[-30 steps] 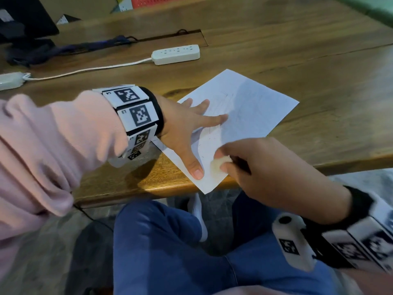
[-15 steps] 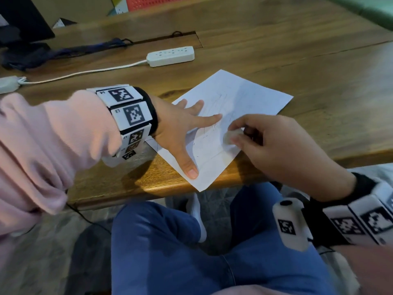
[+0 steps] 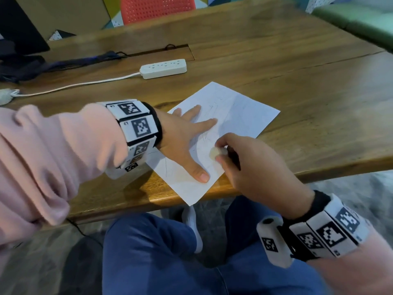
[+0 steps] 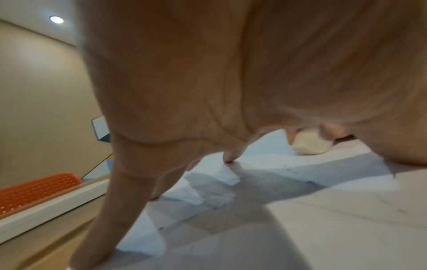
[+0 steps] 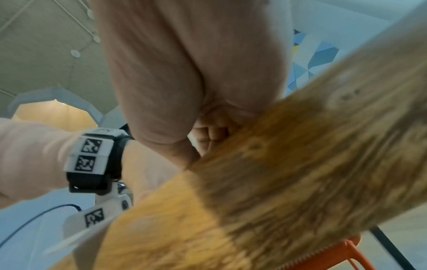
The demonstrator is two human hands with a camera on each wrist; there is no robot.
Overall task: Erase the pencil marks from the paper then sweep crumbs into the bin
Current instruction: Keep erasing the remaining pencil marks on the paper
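Observation:
A white sheet of paper (image 3: 240, 116) with faint pencil marks lies at the near edge of the wooden table (image 3: 308, 86), one corner over the edge. My left hand (image 3: 187, 141) lies flat on the sheet with fingers spread, pressing it down. My right hand (image 3: 244, 162) pinches a cream eraser (image 3: 215, 152) whose tip is on the paper, just right of my left thumb. In the left wrist view the eraser (image 4: 310, 144) touches the paper (image 4: 300, 210) beyond my palm. The right wrist view is blurred and shows the table's underside (image 5: 300, 173).
A white power strip (image 3: 163, 68) with its cable lies farther back on the table. Dark cables and a black monitor base sit at the far left. An orange chair (image 3: 157, 8) stands behind the table. My blue-trousered legs are below the table edge. No bin is in view.
My right hand slid the eraser up the sheet from its near corner, then back toward my left thumb. My left hand kept pressing the paper. The view tilted up.

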